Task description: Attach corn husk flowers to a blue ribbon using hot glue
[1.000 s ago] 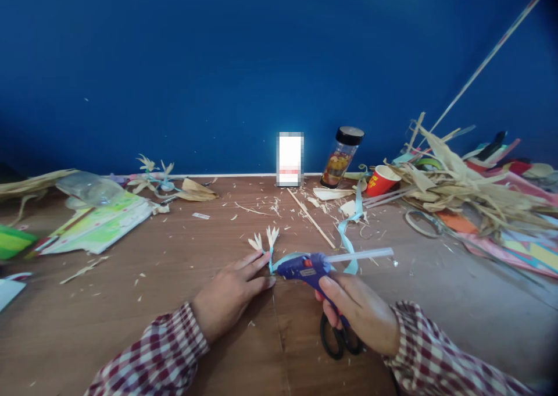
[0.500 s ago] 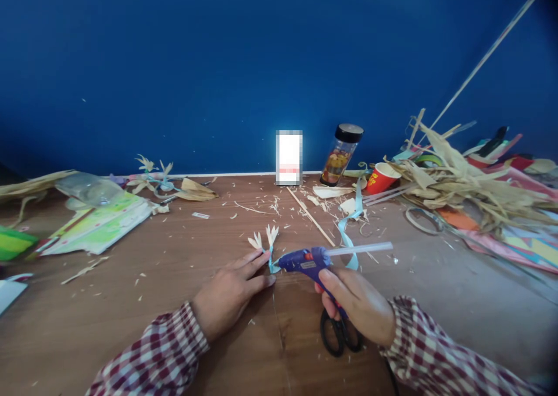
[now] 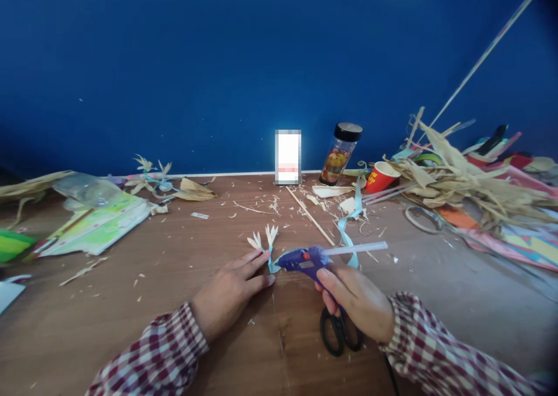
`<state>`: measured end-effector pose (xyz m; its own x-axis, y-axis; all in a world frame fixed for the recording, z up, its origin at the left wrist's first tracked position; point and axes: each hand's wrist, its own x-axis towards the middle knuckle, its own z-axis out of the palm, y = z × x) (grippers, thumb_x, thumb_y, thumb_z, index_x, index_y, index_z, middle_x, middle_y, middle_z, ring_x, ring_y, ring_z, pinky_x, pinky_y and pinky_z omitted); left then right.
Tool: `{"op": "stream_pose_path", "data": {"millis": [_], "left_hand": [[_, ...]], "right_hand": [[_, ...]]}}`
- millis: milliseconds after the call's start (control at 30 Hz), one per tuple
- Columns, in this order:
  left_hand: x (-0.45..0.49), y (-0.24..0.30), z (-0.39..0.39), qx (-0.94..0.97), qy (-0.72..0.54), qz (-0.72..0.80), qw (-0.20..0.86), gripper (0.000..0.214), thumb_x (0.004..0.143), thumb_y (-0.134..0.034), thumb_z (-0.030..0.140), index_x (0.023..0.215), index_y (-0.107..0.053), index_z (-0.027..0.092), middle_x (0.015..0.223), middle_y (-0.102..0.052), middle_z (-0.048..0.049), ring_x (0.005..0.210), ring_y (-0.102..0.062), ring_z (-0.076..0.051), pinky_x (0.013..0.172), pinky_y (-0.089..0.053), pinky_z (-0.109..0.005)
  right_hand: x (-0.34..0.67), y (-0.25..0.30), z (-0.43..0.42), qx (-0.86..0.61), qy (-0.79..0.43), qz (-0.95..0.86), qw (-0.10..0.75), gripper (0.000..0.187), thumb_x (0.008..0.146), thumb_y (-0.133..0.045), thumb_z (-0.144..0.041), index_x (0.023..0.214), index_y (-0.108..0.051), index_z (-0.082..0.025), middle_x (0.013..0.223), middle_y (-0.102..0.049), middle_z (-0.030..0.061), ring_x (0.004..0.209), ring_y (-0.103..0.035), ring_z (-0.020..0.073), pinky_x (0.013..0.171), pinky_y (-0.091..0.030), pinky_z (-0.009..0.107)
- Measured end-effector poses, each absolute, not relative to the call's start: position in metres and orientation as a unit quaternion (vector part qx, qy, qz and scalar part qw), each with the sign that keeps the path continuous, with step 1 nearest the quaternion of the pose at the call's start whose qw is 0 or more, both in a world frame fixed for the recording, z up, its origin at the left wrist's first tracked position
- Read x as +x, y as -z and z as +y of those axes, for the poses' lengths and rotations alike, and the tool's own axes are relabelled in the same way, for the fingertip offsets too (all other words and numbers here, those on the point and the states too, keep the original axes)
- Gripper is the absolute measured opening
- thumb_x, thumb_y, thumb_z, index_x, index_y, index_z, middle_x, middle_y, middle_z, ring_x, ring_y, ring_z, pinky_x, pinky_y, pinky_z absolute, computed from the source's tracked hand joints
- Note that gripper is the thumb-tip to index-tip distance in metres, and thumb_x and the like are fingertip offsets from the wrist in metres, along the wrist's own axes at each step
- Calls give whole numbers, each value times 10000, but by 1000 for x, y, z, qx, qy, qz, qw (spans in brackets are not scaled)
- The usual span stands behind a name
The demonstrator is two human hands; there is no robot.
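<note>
A small corn-husk flower (image 3: 271,234) with cream petals lies on the table, its stem wrapped in light-blue ribbon (image 3: 273,266). My left hand (image 3: 231,285) rests low on the table, index finger and thumb holding the wrapped stem. My right hand (image 3: 355,291) is closed around the handle of a purple glue gun (image 3: 305,260). A clear glue stick (image 3: 357,248) sticks out of its back. The gun's nozzle points left and meets the ribbon near its lower end. Black-handled scissors (image 3: 333,333) lie under my right hand, their blades hidden.
A tilted-looking jar (image 3: 341,154) with a black lid and a red paper cup (image 3: 383,177) stand at the back. Dried husks (image 3: 462,181) are heaped at right. More husk flowers (image 3: 150,172) and a plastic bag (image 3: 87,188) lie at left. A thin stick (image 3: 310,216) and scraps litter the middle.
The glue gun's rear and its glue stick have shifted slightly down and left. My left hand and the flower stay almost where they were.
</note>
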<state>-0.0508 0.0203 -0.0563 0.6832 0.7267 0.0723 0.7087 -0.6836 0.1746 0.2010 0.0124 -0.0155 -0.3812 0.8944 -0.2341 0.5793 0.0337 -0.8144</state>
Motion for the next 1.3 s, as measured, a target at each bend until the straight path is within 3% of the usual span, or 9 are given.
{"op": "stream_pose_path", "data": {"millis": [867,1000,1100,1200,1300], "left_hand": [[-50,57,20,913,-92,390,74,349,845,-395,164,1142,-528,292,1389,-338,-34,1264,-293,-232,959,-369,-431],[-52,58,21,916,-83,387,65,384,824,-411,135,1148,-525,309,1387,-338,-45,1255,-310,-244,945,-385,-430],[-55,62,22,918,-98,381,55,413,812,-416,124,1155,-519,329,1390,-330,-36,1241,-336,-237,935,-403,-408],[-59,70,24,918,-120,376,43,435,798,-441,146,1171,-502,362,1380,-344,-1,1216,-377,-233,925,-419,-388],[-63,77,27,920,-122,372,20,451,795,-454,167,1188,-481,385,1374,-345,15,1181,-425,-226,902,-442,-372]], "right_hand": [[207,6,7,-509,-465,-708,155,393,898,-244,-405,755,-518,-162,526,-565,-11,486,-522,102,516,-401,205],[221,3,3,-530,-346,-752,184,350,874,-303,-399,788,-558,-176,553,-577,-4,519,-547,120,518,-388,219],[244,6,-2,-571,-205,-770,199,316,829,-393,-386,1056,-505,-196,733,-642,15,584,-587,149,531,-389,238],[278,12,-3,-620,-76,-762,172,400,832,-390,-339,1207,-374,-201,927,-643,54,688,-615,182,586,-410,263],[316,18,1,-691,42,-711,126,411,841,-354,-341,1219,-366,-183,914,-643,97,703,-616,219,598,-418,298]]}}
